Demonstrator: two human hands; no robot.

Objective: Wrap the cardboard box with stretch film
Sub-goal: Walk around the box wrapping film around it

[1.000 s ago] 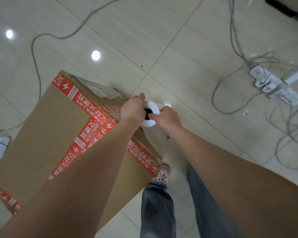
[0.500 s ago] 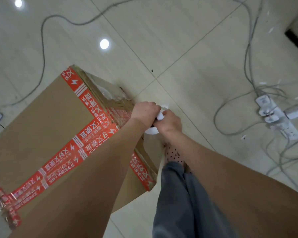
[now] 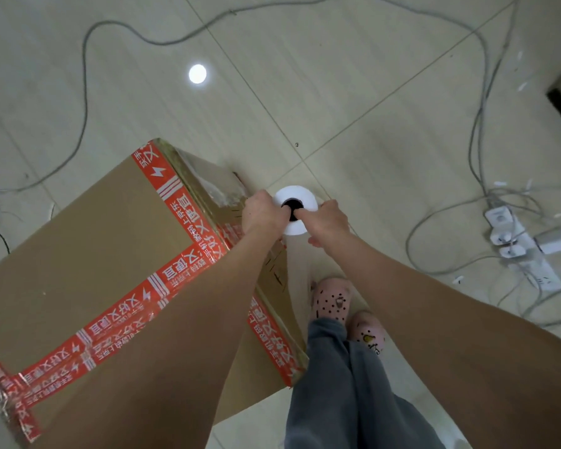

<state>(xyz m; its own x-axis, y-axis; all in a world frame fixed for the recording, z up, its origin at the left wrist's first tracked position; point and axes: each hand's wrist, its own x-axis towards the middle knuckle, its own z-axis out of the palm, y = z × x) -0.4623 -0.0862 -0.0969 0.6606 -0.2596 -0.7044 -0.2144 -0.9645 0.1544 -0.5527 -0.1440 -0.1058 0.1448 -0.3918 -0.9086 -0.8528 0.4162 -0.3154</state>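
A large cardboard box [image 3: 78, 254] with red printed tape stands on the floor at the left. Its far and right sides carry shiny film. A white stretch film roll [image 3: 297, 197] stands upright beside the box's right corner, its dark core facing me. My left hand [image 3: 261, 212] grips the roll's top from the left. My right hand [image 3: 329, 223] grips it from the right, with a finger at the core hole. A sheet of clear film hangs down below the roll along the box's side.
Pale tiled floor all round. A power strip [image 3: 518, 247] with plugs and tangled grey cables lies at the right. A long grey cable [image 3: 88, 92] loops across the floor behind the box. My feet in patterned slippers [image 3: 332, 301] stand just right of the box.
My view has shifted so the box and roll sit lower and more central. The roll's top is more exposed between my hands than half a second ago. My feet have stepped closer together.
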